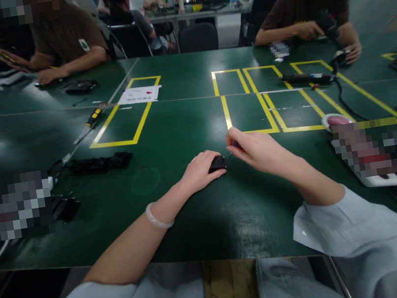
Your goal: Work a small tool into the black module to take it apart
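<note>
My left hand (201, 169), with a pale bracelet on its wrist, is closed around a small black block-like object (217, 164) on the green table. Its fingers cover much of that object, so its kind does not show. To the right, my right hand (253, 150) is closed in a pinch on a thin dark tool (234, 146). The tool's slim end slants down toward the right end of the black object. Whether the two touch I cannot tell.
Yellow tape rectangles (226, 110) mark the green table (194, 219). To the left lie black strip-shaped parts (100, 163) and a yellow-black screwdriver (94, 117). A white-edged power strip (378, 179) lies right, with cables (342, 97) beyond. Co-workers sit across the table.
</note>
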The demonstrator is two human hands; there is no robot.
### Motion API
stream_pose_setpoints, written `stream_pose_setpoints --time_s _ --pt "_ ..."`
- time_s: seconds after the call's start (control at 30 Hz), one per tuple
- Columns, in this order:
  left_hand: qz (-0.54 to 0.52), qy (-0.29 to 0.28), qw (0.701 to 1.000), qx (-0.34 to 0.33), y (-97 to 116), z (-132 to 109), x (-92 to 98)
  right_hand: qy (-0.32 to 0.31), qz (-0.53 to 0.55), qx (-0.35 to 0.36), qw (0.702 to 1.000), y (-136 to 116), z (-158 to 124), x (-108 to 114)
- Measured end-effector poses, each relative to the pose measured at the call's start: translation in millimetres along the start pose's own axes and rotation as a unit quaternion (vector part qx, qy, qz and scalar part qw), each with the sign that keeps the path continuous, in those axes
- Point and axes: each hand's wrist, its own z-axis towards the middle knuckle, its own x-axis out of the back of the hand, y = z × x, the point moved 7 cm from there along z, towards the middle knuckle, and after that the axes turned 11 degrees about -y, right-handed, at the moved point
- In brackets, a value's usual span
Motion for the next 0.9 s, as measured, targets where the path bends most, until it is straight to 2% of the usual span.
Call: stream_pose_setpoints --time_s 0.37,0.7,0.9 --pt "0.0 0.0 1.0 0.004 -1.2 0.7 -1.0 -0.015 -0.03 -0.025 0.999 1.1 1.2 0.1" --pt "-0.003 0.0 1.0 -0.001 1.7 0.0 1.7 -0.007 -0.009 -0.01 1.0 -3.1 -0.9 2.5" --pt "0.002 -0.002 1.0 0.003 -0.4 0.1 -0.6 -0.019 -0.033 -0.026 0.999 0.3 1.3 0.7"
